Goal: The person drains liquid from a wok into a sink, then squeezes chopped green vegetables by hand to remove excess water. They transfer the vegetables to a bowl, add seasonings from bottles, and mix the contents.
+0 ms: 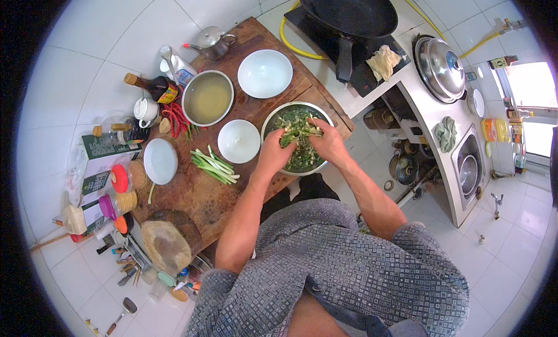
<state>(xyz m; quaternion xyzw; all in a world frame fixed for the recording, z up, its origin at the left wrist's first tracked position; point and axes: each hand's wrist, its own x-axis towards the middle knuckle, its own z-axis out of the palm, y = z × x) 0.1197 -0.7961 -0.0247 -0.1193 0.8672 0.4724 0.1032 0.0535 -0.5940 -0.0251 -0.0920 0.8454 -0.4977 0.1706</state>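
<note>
Both hands are over a round metal basin (pixel 299 173) at the table's right front edge. My left hand (pixel 276 148) grips a tangle of thin-stemmed leafy greens (pixel 297 133) from the left. Opposite it, my right hand (pixel 328 141) pinches the same tangle, which has pale stem or root ends. More dark green leaves lie in the basin below, apparently in water. Just left of the basin stands a white bowl (pixel 239 141), with cut scallion lengths (pixel 213 166) beside it. My fingertips are partly hidden among the greens.
The wooden table (pixel 187 202) also bears a pot of cloudy liquid (pixel 208 98), another white bowl (pixel 265 74), red chilies (pixel 175 119), a soy-sauce-type bottle (pixel 152 87) and a chopping block (pixel 165 245). Beyond are a wok (pixel 348 10), a lidded pan (pixel 440 69) and a sink (pixel 475 141).
</note>
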